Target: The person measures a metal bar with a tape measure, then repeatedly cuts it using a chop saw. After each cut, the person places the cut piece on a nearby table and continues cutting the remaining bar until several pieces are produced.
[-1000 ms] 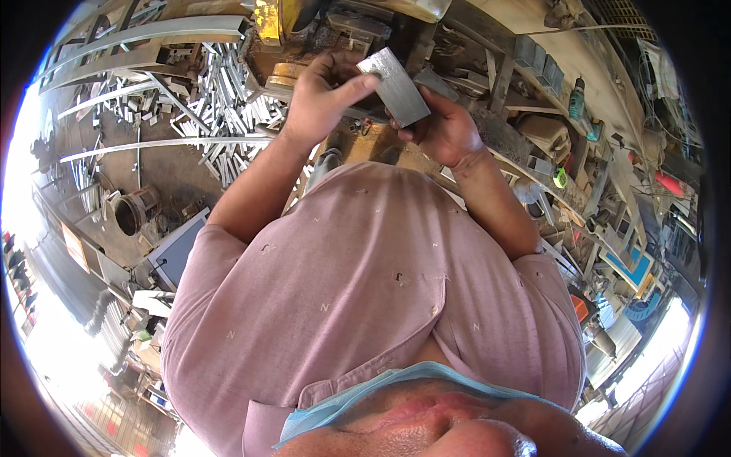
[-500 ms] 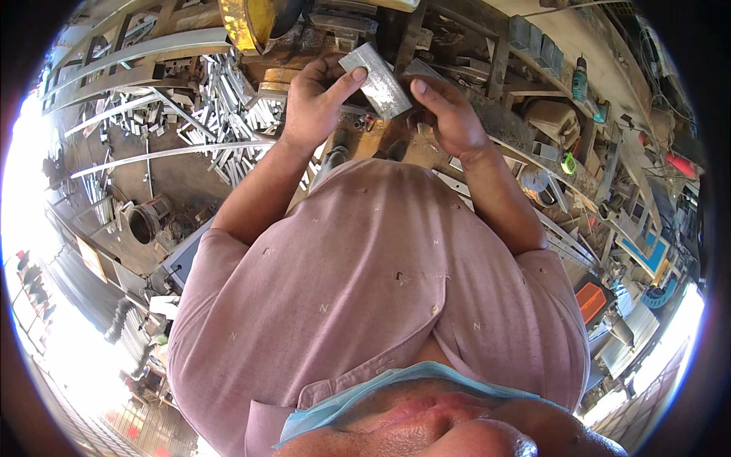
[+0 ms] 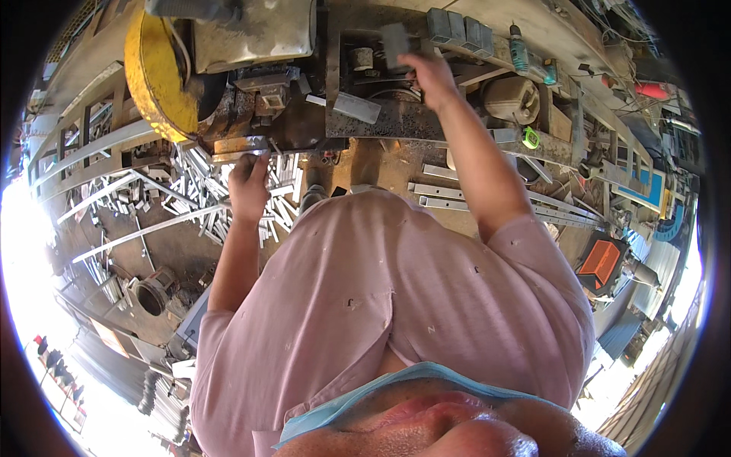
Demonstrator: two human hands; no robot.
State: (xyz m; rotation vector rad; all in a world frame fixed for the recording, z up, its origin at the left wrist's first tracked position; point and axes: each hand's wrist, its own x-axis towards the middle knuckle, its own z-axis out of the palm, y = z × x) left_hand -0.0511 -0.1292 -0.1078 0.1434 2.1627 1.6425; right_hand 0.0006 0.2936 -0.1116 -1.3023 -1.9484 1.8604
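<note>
My right hand (image 3: 432, 78) reaches out over the far side of the bench, closed on a short grey metal bar piece (image 3: 395, 45). The piece is blurred and held upright in the picture. At the left, my left hand (image 3: 248, 187) is closed at the front of a rusty metal block (image 3: 238, 148) on the cutting machine's base; what its fingers grip is hidden. Above it stands the machine's yellow blade guard (image 3: 156, 80). Another flat silver metal piece (image 3: 356, 107) lies on the dark bench top (image 3: 411, 120) between my hands.
Several grey blocks (image 3: 460, 33) stand along the far edge near a teal drill (image 3: 518, 52). A plastic can (image 3: 512, 100) and green tape measure (image 3: 530, 138) are at the right. Many metal offcuts (image 3: 194, 179) cover the floor at the left; long rails (image 3: 457, 204) lie right.
My left hand has let go of the metal bar piece and moved left to the machine's base. My right hand has carried a piece forward over the bench. The view has shifted.
</note>
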